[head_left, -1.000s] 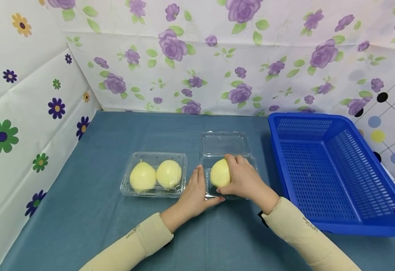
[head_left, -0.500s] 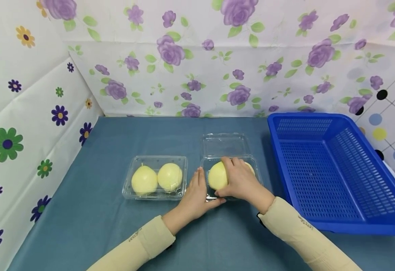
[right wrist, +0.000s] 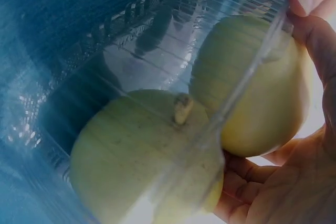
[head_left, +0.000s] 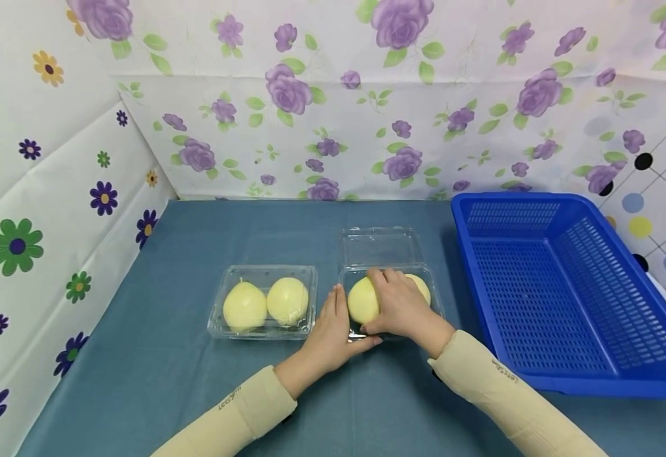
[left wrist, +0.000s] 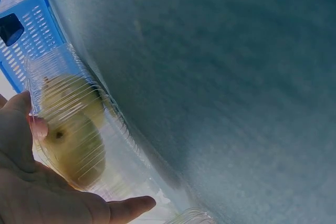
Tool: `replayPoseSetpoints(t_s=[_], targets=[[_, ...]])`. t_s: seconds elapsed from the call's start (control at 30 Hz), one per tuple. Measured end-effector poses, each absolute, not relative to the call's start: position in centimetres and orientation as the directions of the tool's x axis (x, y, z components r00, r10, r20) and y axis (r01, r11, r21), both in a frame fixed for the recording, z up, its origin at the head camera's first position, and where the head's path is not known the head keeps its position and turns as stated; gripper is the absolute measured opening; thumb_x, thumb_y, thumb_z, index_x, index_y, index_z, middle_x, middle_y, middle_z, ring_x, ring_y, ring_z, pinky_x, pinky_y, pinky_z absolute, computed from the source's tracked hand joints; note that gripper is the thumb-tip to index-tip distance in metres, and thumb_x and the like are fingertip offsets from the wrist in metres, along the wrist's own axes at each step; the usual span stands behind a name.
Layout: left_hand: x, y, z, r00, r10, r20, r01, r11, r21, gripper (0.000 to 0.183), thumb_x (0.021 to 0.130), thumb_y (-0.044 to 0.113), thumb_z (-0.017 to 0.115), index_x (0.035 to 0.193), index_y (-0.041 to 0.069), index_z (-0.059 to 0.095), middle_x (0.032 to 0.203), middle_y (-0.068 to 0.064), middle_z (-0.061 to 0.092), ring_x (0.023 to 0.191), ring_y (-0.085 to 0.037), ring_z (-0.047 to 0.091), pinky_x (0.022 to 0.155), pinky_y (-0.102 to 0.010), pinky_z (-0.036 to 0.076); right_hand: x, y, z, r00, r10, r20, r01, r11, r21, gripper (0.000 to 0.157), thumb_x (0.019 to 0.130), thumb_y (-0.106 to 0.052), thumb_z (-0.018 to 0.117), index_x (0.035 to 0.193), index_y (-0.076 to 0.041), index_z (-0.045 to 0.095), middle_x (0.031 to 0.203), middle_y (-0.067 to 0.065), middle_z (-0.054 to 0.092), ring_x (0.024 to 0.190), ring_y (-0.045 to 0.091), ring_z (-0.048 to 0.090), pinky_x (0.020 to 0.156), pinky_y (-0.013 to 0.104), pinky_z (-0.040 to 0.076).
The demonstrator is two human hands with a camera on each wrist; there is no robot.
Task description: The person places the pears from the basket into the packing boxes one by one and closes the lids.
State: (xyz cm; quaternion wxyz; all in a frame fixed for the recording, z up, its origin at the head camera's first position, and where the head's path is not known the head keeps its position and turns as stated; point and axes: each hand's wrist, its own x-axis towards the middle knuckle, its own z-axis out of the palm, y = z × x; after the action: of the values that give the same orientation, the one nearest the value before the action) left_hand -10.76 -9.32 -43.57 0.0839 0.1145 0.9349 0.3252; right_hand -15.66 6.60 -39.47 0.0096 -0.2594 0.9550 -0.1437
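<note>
My right hand (head_left: 404, 308) grips a pale yellow pear (head_left: 362, 301) low in the left half of a clear plastic clamshell box (head_left: 437, 298). Behind that hand, a second pear (head_left: 421, 289) sits in the box's right half; its thick stem shows in the right wrist view. The lid (head_left: 381, 246) lies folded back, away from me. With fingers straight, my left hand (head_left: 328, 330) rests along the box's left side, thumb stretched along the front edge. To its left stands another clear clamshell box (head_left: 216, 317) with two pears (head_left: 244, 306) inside.
A large blue plastic basket (head_left: 538, 304) with perforated walls stands to the right of the boxes. The table has a blue-grey cloth (head_left: 155, 381). Flowered sheets (head_left: 224, 158) hang behind and at the left side.
My right hand has moved the pear slightly left and down in the box, and the second pear has come into view behind the hand. My left hand has stayed at the box's side.
</note>
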Motion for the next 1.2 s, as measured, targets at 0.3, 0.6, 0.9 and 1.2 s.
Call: replayPoseSetpoints(t_s=[0.3, 0.6, 0.9, 1.2], targets=[[-10.63, -9.26, -43.54, -0.957, 0.279, -0.073, 0.173, 0.758, 0.629, 0.110, 0.083, 0.058, 0.064, 0.150, -0.007, 0.005, 0.155, -0.029, 0.009, 0.144, -0.041, 0.013, 0.110, -0.056, 0.028, -15.71, 6.19, -39.90, -0.869, -0.494, 0.002, -0.476, 0.837, -0.270, 0.094, 0.058, -0.040, 0.089, 0.133, -0.003, 0.047, 0.111, 0.018, 0.057, 0.098, 0.033, 0.055, 0.084, 0.048, 0.047], [-10.67, -9.21, -43.47, -0.956, 0.285, -0.063, 0.186, 0.761, 0.622, 0.110, 0.083, 0.058, 0.064, 0.150, -0.007, 0.005, 0.155, -0.029, 0.010, 0.143, -0.041, 0.014, 0.110, -0.055, 0.028, -15.81, 5.96, -40.11, -0.869, -0.494, -0.017, -0.476, 0.846, -0.242, 0.094, 0.058, -0.040, 0.089, 0.134, -0.003, 0.047, 0.112, 0.018, 0.057, 0.102, 0.035, 0.055, 0.090, 0.048, 0.046], [-10.72, -9.20, -43.54, -0.957, 0.286, -0.058, 0.191, 0.764, 0.616, 0.110, 0.083, 0.058, 0.064, 0.150, -0.007, 0.005, 0.155, -0.029, 0.009, 0.144, -0.042, 0.013, 0.111, -0.056, 0.027, -15.76, 5.82, -40.24, -0.871, -0.491, -0.004, -0.479, 0.852, -0.211, 0.093, 0.059, -0.037, 0.089, 0.133, -0.001, 0.047, 0.111, 0.022, 0.056, 0.105, 0.039, 0.052, 0.099, 0.049, 0.040], [-10.92, -9.29, -43.78, -0.958, 0.275, -0.081, 0.165, 0.761, 0.627, 0.111, 0.083, 0.059, 0.063, 0.150, -0.006, 0.003, 0.156, -0.028, 0.005, 0.144, -0.042, 0.009, 0.111, -0.057, 0.026, -15.67, 6.34, -40.05, -0.878, -0.477, 0.042, -0.472, 0.847, -0.245, 0.099, 0.057, -0.044, 0.089, 0.134, 0.000, 0.046, 0.112, 0.023, 0.056, 0.107, 0.040, 0.052, 0.106, 0.054, 0.033]])
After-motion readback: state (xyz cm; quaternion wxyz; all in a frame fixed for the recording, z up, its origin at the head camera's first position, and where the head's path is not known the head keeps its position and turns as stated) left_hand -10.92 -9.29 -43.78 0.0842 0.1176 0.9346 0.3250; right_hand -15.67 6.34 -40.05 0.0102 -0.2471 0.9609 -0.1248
